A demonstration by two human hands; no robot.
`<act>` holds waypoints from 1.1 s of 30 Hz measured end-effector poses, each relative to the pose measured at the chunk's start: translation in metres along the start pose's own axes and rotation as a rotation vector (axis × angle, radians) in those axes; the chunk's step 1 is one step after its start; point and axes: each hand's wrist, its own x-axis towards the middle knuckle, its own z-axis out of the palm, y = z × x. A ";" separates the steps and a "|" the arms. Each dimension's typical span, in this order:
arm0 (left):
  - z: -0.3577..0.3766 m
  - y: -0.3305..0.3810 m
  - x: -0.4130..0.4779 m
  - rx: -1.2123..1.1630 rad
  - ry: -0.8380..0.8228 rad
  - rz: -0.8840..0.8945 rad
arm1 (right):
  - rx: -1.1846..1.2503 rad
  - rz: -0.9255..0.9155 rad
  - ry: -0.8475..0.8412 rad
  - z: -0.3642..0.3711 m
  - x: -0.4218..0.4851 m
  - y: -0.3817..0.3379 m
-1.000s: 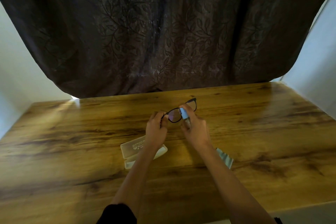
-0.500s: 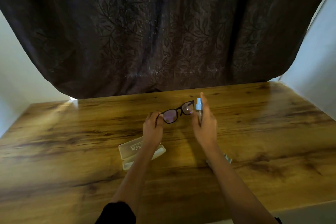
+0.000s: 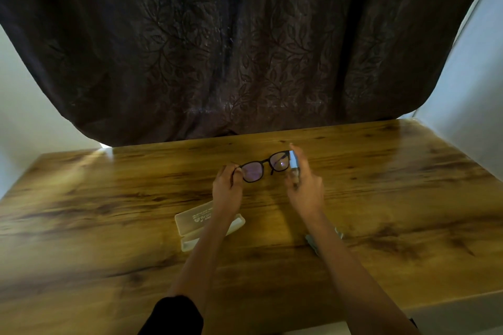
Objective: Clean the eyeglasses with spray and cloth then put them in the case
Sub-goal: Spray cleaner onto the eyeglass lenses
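Head view: looks mid-spray, wiping and stowing yet to do; on table, case open, seemingly empty, nearer than left hand, cloth under right hand's forearm, eyeglasses pinched aloft by left hand, spray bottle clasped by right hand beside the opposite lens.

Glossy wood-grain table; dull, leaf-embossed cloth curtain at twelve o'clock; smooth frosted plastic case; glasses with shiny, reflective lenses.
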 end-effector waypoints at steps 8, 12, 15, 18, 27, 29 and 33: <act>0.000 -0.003 0.001 0.012 -0.004 -0.014 | -0.014 0.023 -0.032 0.001 -0.002 -0.002; 0.001 -0.007 0.003 0.008 -0.018 -0.015 | -0.011 0.041 -0.007 0.003 -0.001 -0.002; 0.000 -0.008 0.003 0.005 -0.022 -0.013 | -0.015 0.049 0.004 0.004 0.002 0.000; 0.000 -0.009 0.003 0.004 -0.017 -0.014 | -0.037 0.064 -0.034 0.003 0.005 -0.001; -0.002 -0.009 0.004 -0.001 -0.022 0.001 | -0.037 0.069 -0.008 0.007 0.005 -0.001; -0.002 -0.010 0.004 0.009 -0.027 0.001 | -0.039 0.067 -0.038 0.006 0.005 0.000; -0.002 -0.009 0.005 0.013 -0.019 0.003 | -0.012 0.055 -0.060 0.007 0.003 0.001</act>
